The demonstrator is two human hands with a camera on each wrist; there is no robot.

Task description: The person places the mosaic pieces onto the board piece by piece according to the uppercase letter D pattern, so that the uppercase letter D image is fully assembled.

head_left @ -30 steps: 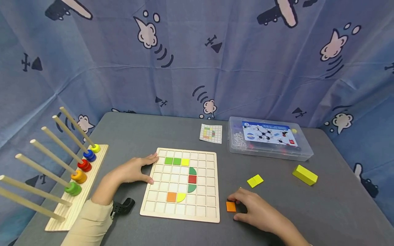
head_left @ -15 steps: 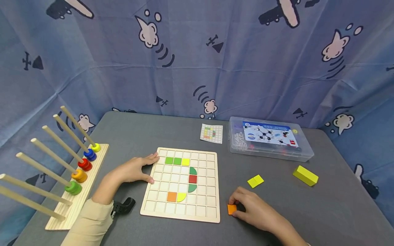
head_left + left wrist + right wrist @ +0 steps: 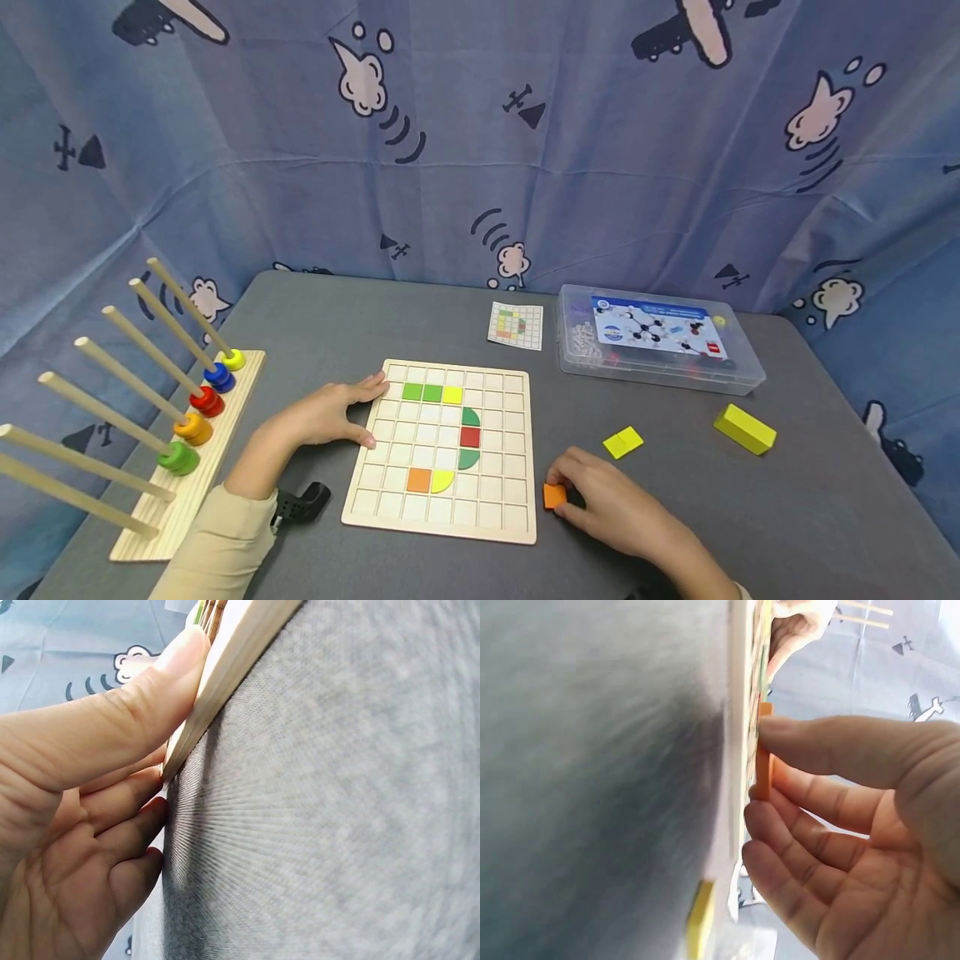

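Observation:
In the head view a square wooden grid board [image 3: 493, 514] lies on the table, with green, yellow, red and orange pieces in some cells. At its left edge my left hand [image 3: 322, 417] rests, thumb and forefinger spread apart along the rim. The left wrist view shows that thumb [image 3: 161, 686] against the board's side. Just right of the board, my right hand [image 3: 611, 504] pinches an orange square tile [image 3: 555, 497] between thumb and fingers. Seen from the right wrist, the tile [image 3: 763, 769] is held edge-on, apart from the table surface.
Two yellow tiles [image 3: 622, 442] lie beyond my right hand, a yellow block [image 3: 745, 429] farther right. A printed pattern card [image 3: 515, 326] and a clear plastic box [image 3: 660, 367] stand at the back. A wooden peg stand with coloured rings [image 3: 142, 546] is at left.
My right hand has closed its fingers on the orange tile, picked it up and moved slightly left towards the board. My left hand has stayed on the board's edge.

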